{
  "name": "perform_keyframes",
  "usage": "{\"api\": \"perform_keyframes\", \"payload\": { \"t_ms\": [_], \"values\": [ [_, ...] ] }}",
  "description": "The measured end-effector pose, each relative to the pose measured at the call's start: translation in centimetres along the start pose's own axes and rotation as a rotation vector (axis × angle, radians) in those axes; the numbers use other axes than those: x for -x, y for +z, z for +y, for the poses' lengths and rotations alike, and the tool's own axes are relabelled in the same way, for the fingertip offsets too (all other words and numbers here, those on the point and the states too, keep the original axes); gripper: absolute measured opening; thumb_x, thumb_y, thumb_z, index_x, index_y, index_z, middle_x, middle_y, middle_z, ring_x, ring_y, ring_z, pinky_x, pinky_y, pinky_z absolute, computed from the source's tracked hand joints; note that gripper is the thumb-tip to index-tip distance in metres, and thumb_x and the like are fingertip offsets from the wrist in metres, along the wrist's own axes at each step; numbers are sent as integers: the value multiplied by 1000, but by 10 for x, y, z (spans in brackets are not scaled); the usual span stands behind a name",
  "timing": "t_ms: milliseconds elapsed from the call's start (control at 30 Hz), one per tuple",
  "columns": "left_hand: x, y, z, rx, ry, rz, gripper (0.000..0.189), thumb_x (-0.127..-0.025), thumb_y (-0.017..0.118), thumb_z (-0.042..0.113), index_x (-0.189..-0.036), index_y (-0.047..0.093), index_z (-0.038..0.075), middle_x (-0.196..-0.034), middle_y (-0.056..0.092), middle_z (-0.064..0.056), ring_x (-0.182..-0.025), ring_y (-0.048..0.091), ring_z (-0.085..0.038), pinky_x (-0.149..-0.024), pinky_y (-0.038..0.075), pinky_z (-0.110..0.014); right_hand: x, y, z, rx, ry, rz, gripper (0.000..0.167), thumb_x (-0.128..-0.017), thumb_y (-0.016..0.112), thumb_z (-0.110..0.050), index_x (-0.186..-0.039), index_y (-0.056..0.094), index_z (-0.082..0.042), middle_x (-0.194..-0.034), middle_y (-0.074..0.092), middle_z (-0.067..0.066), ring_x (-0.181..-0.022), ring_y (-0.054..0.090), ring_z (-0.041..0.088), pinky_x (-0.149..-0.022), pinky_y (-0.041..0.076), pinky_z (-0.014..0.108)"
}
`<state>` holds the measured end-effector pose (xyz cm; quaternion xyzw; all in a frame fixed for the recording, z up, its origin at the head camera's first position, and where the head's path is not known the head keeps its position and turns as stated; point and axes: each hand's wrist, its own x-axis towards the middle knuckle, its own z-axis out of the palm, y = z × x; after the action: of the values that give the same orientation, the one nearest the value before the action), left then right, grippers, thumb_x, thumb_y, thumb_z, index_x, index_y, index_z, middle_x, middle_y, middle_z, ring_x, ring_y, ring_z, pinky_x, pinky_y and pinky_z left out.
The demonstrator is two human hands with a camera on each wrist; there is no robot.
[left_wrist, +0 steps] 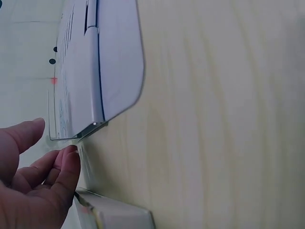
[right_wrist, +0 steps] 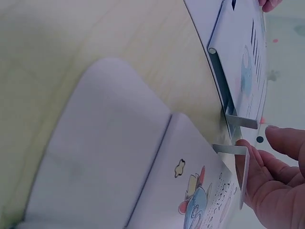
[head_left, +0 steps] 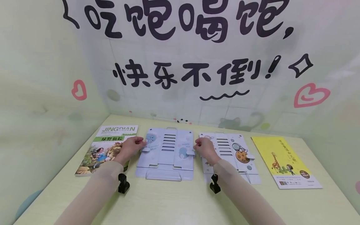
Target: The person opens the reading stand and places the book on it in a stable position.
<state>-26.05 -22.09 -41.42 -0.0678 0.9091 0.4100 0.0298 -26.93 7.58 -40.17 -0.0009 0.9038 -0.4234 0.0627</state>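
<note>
Two folded metal book stands lie on the table. The one with blue cartoon animals [head_left: 171, 147] is between my hands; the astronaut-print stand [head_left: 229, 156] lies right of it. My left hand [head_left: 130, 148] is at the left edge of the blue-print stand, fingers loosely bent. In the left wrist view its fingertips [left_wrist: 71, 151] come right to the stand's corner, thumb apart. My right hand [head_left: 206, 149] is at the opposite edge, above the astronaut-print stand's left side. In the right wrist view, its fingertips [right_wrist: 242, 144] are near the blue-print stand's page clip [right_wrist: 242, 122], thumb apart.
A magazine with a lion cover [head_left: 98, 156] lies at the left, partly behind my left forearm. On the right lies a yellow book [head_left: 284, 159] with a giraffe. A printed wall sheet [head_left: 180, 106] stands behind the table [head_left: 174, 203].
</note>
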Motion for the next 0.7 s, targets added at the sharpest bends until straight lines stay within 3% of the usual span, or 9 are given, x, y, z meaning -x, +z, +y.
{"api": "perform_keyframes", "payload": {
  "t_ms": [233,700],
  "values": [
    [-3,2,1,-17,7,-19,43,-93,58,20,-124,53,-8,-114,59,-24,-101,58,-31,-82,49,-37,-7,4,-1,51,-16,-23,29,-87,64,-5,-114,61,4,-102,65,13,-87,59,18,-76,51,28],
    [-4,7,3,9,5,22,38,-89,61,11,-121,56,-9,-110,62,-22,-97,58,-28,-77,50,-32,-16,9,-1,90,-1,-35,30,-85,65,-5,-114,61,5,-97,64,13,-85,58,19,-77,50,30]
  ]
}}
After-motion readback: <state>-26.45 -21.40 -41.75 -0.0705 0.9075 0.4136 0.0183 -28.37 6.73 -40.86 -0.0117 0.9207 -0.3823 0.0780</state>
